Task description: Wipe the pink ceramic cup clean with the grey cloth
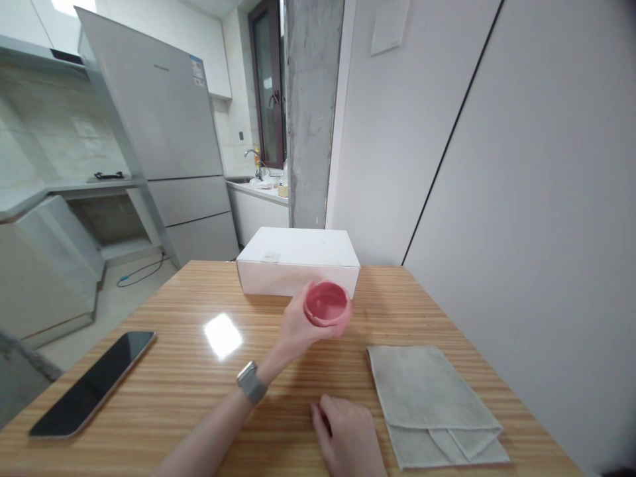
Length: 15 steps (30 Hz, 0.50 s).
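Observation:
My left hand (298, 317), with a watch on its wrist, is closed around the side of a pink cup (328, 303). The cup is held above the table, just in front of the white box, and its open mouth is tilted toward me. Its inside looks bare. Near the front edge, my right hand (348, 430) rests on the wooden table (278, 424) with its fingers curled in and nothing visible in them. A folded grey cloth (430, 394) lies to the right of that hand, apart from it.
A white box (298, 264) stands at the table's far side. On the left lies a black-screened phone (97, 384). A wall (477, 218) runs along the right edge. Beyond the table are a fridge (163, 126) and a sink counter (258, 199).

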Each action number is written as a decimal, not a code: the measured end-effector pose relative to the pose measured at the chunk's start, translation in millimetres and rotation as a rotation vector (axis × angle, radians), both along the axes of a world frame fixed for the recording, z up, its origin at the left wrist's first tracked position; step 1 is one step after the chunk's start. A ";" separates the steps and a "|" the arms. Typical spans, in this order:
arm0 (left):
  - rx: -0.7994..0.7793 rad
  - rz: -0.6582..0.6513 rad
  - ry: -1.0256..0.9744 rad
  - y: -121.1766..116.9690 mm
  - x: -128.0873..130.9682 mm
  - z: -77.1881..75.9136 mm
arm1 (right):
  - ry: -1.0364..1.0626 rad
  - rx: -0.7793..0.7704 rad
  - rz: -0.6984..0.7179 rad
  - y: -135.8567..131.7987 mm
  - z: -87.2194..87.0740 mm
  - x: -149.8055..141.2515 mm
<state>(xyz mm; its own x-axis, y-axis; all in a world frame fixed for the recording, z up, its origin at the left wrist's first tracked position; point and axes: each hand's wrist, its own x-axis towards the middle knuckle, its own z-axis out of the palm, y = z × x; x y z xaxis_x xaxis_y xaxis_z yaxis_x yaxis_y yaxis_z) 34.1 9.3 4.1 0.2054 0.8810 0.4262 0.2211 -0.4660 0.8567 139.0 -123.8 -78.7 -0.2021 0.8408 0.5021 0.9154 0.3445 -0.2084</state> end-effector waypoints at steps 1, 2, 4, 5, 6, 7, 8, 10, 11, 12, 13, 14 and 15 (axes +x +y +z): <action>0.027 0.074 0.033 0.8 -21.3 1.6 | 0.009 -0.007 0.007 0.2 1.1 0.0; 0.047 0.147 0.082 1.9 -42.6 2.5 | 0.017 -0.015 0.012 0.4 1.7 0.1; 0.069 0.311 0.212 5.4 -83.7 1.4 | 0.028 -0.030 0.020 0.7 1.8 0.7; 0.079 0.408 0.280 7.6 -102.6 -1.0 | 0.032 -0.031 0.021 0.8 1.7 1.0; 0.084 0.493 0.332 10.0 -119.9 -4.6 | 0.034 -0.027 0.021 0.9 1.6 1.2; 0.077 0.557 0.370 12.5 -135.3 -9.2 | 0.035 -0.021 0.020 0.8 1.7 1.3; 0.053 0.602 0.392 15.2 -148.4 -14.4 | 0.034 -0.017 0.020 0.7 2.0 1.2; -0.025 0.654 0.389 20.5 -167.5 -24.5 | 0.032 -0.017 0.018 0.4 3.4 0.9; -0.065 0.667 0.374 23.2 -173.7 -28.5 | 0.030 -0.020 0.016 0.2 4.3 0.6; -0.096 0.677 0.354 25.7 -177.7 -31.7 | 0.028 -0.025 0.017 0.0 5.3 0.5; -0.117 0.682 0.335 28.1 -180.1 -33.9 | 0.028 -0.027 0.018 -0.2 6.3 0.4; -0.133 0.683 0.319 30.3 -181.2 -35.2 | 0.029 -0.025 0.018 -0.5 7.4 0.3; -0.148 0.682 0.304 32.2 -181.3 -35.8 | 0.031 -0.019 0.017 -0.8 8.5 0.2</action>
<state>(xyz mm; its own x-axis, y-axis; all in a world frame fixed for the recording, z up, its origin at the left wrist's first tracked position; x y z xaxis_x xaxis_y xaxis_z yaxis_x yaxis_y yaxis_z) -147.1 41.5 -31.7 -0.3160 0.8981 0.3060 0.6550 -0.0268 0.7551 139.1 -124.6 -70.2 -0.2008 0.8468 0.4926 0.9023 0.3557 -0.2435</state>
